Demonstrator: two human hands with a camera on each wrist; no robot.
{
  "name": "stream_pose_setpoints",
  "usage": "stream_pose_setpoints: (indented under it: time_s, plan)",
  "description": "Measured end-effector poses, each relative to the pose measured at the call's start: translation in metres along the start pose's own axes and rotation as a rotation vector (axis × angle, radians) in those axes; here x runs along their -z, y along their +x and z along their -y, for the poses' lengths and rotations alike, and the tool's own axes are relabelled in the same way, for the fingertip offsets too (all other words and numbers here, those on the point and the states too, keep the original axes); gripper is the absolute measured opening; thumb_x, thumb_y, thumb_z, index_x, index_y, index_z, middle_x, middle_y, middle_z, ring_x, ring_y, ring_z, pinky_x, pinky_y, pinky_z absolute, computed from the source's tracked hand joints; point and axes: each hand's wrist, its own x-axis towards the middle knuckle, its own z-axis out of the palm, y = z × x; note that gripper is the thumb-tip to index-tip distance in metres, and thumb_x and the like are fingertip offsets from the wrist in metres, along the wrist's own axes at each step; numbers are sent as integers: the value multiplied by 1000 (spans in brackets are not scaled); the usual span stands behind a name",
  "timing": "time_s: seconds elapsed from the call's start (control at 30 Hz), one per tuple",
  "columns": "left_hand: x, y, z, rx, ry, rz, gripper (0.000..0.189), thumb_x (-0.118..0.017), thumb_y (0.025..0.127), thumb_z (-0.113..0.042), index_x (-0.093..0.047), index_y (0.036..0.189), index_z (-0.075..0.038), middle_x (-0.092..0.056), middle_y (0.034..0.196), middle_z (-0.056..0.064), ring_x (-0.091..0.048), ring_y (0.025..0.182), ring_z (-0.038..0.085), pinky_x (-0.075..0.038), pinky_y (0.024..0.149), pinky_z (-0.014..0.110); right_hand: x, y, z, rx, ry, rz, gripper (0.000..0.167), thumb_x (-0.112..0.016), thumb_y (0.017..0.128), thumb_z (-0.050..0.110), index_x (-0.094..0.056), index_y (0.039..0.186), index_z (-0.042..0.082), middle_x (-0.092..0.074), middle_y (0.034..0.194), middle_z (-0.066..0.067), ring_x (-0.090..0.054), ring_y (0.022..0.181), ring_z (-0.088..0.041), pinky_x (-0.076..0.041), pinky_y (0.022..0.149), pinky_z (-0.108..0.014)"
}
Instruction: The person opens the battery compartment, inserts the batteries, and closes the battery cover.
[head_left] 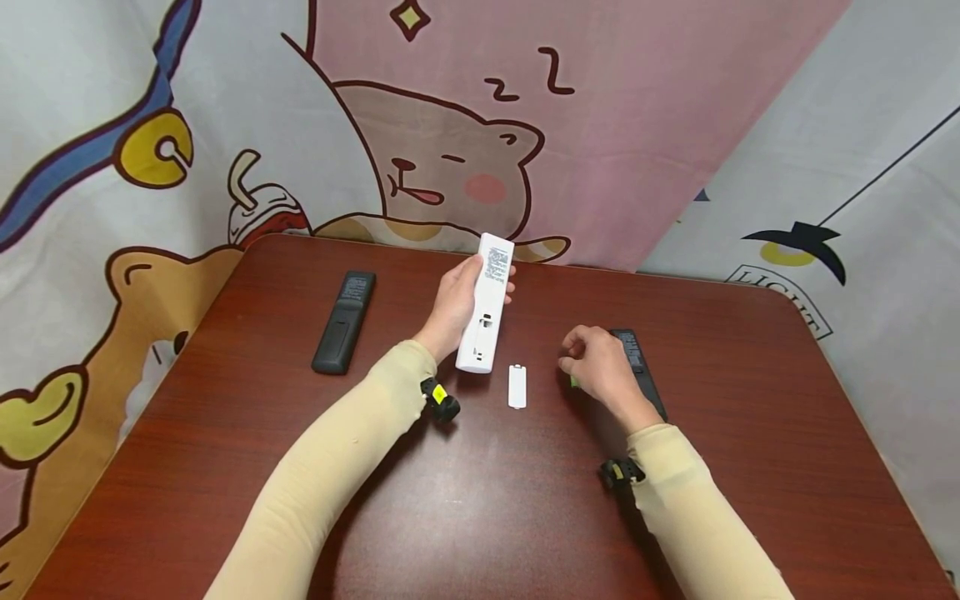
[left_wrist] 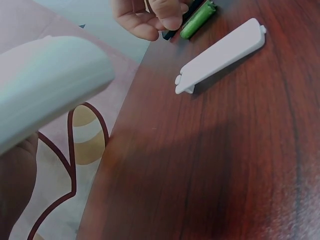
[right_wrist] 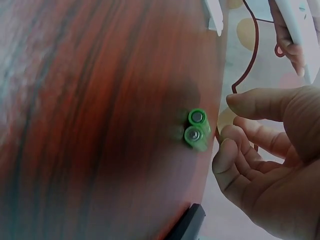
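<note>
My left hand (head_left: 450, 304) grips a white remote control (head_left: 487, 302) above the table, its back facing up. The remote's battery bay is uncovered, with dark openings at both ends. Its white battery cover (head_left: 517, 387) lies on the table to the right of the remote. My right hand (head_left: 603, 367) hovers over two green batteries (right_wrist: 196, 131) that stand side by side on the table. In the right wrist view, thumb and fingertips are bent but apart, with nothing between them. One green battery (left_wrist: 199, 21) also shows below the right fingers in the left wrist view.
A black remote (head_left: 343, 323) lies at the left of the brown table (head_left: 450, 500). Another black remote (head_left: 639, 367) lies at the right, partly hidden by my right hand. A cartoon-printed curtain (head_left: 637, 125) hangs behind the table's back edge.
</note>
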Motion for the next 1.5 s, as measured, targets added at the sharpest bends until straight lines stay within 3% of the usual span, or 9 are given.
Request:
stream_pose_setpoints:
  time_s: [0.4, 0.63, 0.8, 1.0, 1.1, 1.33, 1.5]
  plan:
    - [1, 0, 1, 8, 21, 7, 45, -37, 113, -32, -61, 136, -2, -72, 119, 17, -72, 81, 18, -60, 81, 37, 5, -1, -10, 26, -44, 33, 29, -79, 87, 9, -69, 111, -2, -59, 113, -23, -58, 98, -38, -50, 84, -52]
    - [1, 0, 1, 9, 22, 7, 44, -37, 113, -32, -61, 137, -3, -72, 120, 17, -72, 82, 19, -58, 90, 49, 7, -2, -18, 74, -58, 88, 45, -86, 81, 13, -67, 119, -3, -56, 116, -23, -57, 102, -39, -49, 90, -55]
    - [1, 1, 1, 12, 18, 0, 44, -38, 113, -32, -62, 136, -3, -73, 117, 15, -70, 95, 38, -60, 83, 41, 8, -4, -20, 109, -69, 115, 51, -88, 77, 11, -67, 122, -3, -53, 117, -24, -56, 99, -38, -49, 88, -54]
    - [0, 0, 1, 17, 24, 2, 45, -37, 113, -33, -61, 137, -3, -67, 128, 25, -61, 110, 53, -55, 95, 54, 8, -5, -22, 108, -68, 151, 57, -89, 74, 9, -66, 125, -3, -51, 119, -25, -56, 98, -36, -50, 87, -51]
    - [1, 0, 1, 17, 26, 5, 45, -36, 113, -32, -60, 138, -3, -64, 131, 28, -61, 110, 53, -55, 96, 55, 8, -5, -22, 107, -68, 162, 57, -88, 74, 9, -66, 125, -3, -51, 119, -24, -56, 98, -35, -50, 86, -51]
    - [1, 0, 2, 15, 33, 1, 45, -36, 113, -32, -61, 137, -3, -70, 124, 22, -66, 105, 47, -55, 96, 54, 8, -4, -24, 133, -80, 163, 53, -87, 75, 8, -68, 123, -2, -53, 117, -24, -57, 97, -36, -50, 87, -52]
    - [2, 0, 2, 21, 38, -1, 45, -36, 113, -32, -61, 137, -3, -69, 126, 23, -67, 103, 46, -58, 90, 46, 9, -3, -25, 156, -91, 160, 50, -87, 76, 8, -69, 121, -2, -55, 116, -23, -58, 98, -35, -50, 88, -53]
